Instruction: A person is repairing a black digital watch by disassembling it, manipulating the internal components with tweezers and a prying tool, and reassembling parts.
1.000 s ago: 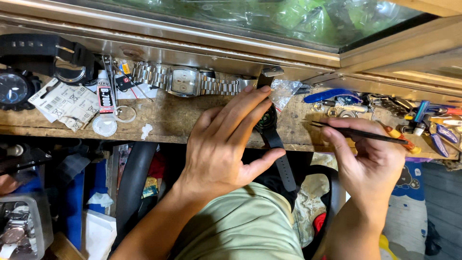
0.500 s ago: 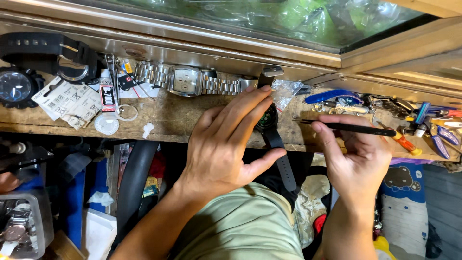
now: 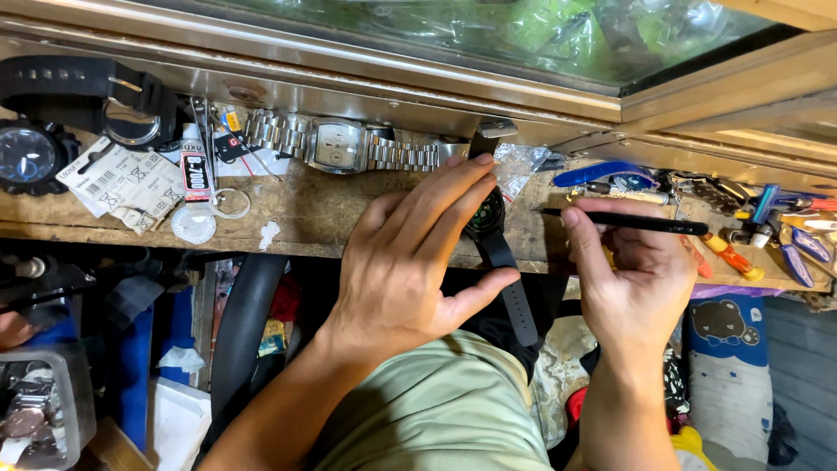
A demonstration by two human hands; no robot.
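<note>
My left hand [image 3: 410,253] lies flat over a black watch [image 3: 490,218] on the wooden bench edge [image 3: 305,214], fingers on its case. Its black strap [image 3: 514,292] hangs down past my thumb. My right hand [image 3: 632,275] holds a thin black tool [image 3: 641,224] level, tip pointing left toward the watch, a little apart from it.
A silver metal-band watch [image 3: 336,146] lies at the back. Left of it are a glue tube [image 3: 195,170], paper tags [image 3: 131,183], and black watches [image 3: 30,155]. A crumpled plastic bag [image 3: 519,164] and blue-handled and orange-handled tools [image 3: 767,227] crowd the right end. A clear box [image 3: 39,414] sits low left.
My right hand has swung the black tool from a slanted hold to level and moved left, bringing its tip closer to the watch. My left hand has stayed on the watch.
</note>
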